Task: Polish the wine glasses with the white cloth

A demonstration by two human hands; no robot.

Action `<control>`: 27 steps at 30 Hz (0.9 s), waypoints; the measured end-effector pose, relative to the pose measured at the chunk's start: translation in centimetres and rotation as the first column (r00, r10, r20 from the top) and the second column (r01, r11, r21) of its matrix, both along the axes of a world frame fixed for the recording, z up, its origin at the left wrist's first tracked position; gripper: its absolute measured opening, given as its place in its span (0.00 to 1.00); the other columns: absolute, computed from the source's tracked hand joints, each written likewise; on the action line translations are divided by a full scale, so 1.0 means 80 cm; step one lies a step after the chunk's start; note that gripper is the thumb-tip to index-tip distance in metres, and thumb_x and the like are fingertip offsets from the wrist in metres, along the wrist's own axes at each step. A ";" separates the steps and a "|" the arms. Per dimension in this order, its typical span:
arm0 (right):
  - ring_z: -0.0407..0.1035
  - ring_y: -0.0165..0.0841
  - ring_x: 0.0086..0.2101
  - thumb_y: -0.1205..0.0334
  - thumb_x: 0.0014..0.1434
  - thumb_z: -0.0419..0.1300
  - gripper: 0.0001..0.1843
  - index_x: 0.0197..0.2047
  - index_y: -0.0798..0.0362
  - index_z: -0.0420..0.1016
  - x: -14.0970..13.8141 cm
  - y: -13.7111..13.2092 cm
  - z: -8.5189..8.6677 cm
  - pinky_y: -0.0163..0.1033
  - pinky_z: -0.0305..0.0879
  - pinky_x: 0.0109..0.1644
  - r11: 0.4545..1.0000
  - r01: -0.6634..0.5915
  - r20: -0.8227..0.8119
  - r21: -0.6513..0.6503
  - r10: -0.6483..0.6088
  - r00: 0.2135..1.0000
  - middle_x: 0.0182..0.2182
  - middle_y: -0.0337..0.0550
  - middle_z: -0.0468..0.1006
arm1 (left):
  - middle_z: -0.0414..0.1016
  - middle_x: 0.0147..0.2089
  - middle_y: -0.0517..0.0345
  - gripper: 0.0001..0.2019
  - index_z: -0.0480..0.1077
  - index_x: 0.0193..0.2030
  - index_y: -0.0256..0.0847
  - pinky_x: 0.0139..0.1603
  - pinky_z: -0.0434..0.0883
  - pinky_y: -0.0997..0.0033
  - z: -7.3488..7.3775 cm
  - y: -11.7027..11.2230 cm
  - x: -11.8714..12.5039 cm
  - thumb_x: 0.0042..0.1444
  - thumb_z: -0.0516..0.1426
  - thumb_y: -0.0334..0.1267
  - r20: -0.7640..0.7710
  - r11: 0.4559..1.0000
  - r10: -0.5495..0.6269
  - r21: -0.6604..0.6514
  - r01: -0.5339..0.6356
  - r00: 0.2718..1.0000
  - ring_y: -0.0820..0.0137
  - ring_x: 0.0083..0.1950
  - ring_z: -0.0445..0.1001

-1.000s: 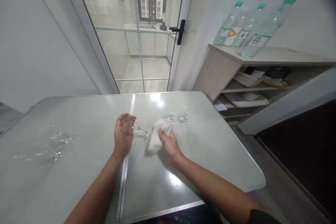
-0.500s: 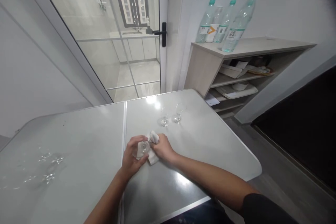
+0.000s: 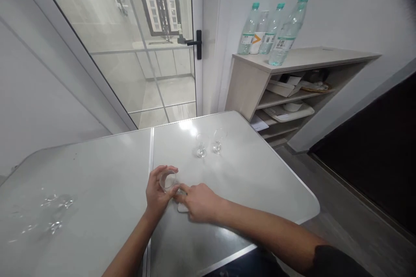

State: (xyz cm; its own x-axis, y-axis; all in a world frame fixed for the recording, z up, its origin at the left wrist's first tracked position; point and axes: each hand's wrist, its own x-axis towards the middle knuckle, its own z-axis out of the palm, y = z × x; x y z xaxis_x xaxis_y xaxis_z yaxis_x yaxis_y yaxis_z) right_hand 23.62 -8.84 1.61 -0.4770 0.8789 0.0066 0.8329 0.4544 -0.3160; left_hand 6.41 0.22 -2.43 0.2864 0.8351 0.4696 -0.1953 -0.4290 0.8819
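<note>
A small clear stemmed glass is tilted in the curled fingers of my left hand, its mouth facing up toward me. My right hand is closed close against the glass's stem end, fingers touching near my left thumb. Part of a white cloth shows under the right fingers; the rest of it is hidden by that hand. Beyond my hands, two more clear stemmed glasses stand upright on the table: a left one and a right one.
Several clear glasses lie or stand at the left of the grey table; their outlines are faint. A metal seam divides the tabletop. Behind stand a glazed door and a shelf unit topped with plastic bottles.
My left hand has turned the glass so its mouth now shows instead of its foot. My right hand has shifted nearer to me and over the cloth, which is now mostly covered.
</note>
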 end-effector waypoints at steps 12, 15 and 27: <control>0.80 0.45 0.38 0.64 0.55 0.59 0.43 0.73 0.51 0.55 0.033 -0.033 0.006 0.47 0.72 0.39 0.933 0.334 0.194 -0.135 -0.306 0.932 0.72 0.60 0.60 | 0.72 0.53 0.43 0.25 0.72 0.51 0.41 0.55 0.71 0.56 -0.004 0.016 0.005 0.64 0.56 0.63 -0.104 0.995 -0.025 0.090 0.034 0.994 0.58 0.53 0.74; 0.80 0.45 0.41 0.69 0.53 0.57 0.45 0.74 0.48 0.55 0.077 -0.043 0.003 0.46 0.71 0.42 0.850 0.502 0.240 -0.163 -0.459 0.855 0.74 0.56 0.57 | 0.58 0.24 0.59 0.29 0.61 0.23 0.40 0.32 0.61 0.68 -0.013 0.024 -0.004 0.72 0.47 0.57 -0.205 0.995 -0.099 -0.019 0.097 0.974 0.71 0.27 0.60; 0.80 0.41 0.42 0.76 0.50 0.52 0.46 0.72 0.43 0.60 0.130 -0.044 -0.019 0.43 0.68 0.42 0.703 0.711 0.268 -0.016 -0.682 0.680 0.74 0.46 0.59 | 0.40 0.22 0.65 0.28 0.42 0.23 0.42 0.28 0.44 0.67 -0.029 0.033 -0.006 0.71 0.49 0.50 -0.301 0.934 -0.347 -0.191 0.300 0.888 0.75 0.24 0.41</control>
State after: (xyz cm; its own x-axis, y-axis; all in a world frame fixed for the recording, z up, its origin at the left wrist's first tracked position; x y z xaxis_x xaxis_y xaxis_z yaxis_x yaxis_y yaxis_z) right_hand 34.02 -12.32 0.10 0.2996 0.9444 -0.1354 0.9457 -0.3127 -0.0886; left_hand 5.89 2.86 -4.72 0.6683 0.7185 0.1928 0.0042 -0.2628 0.9648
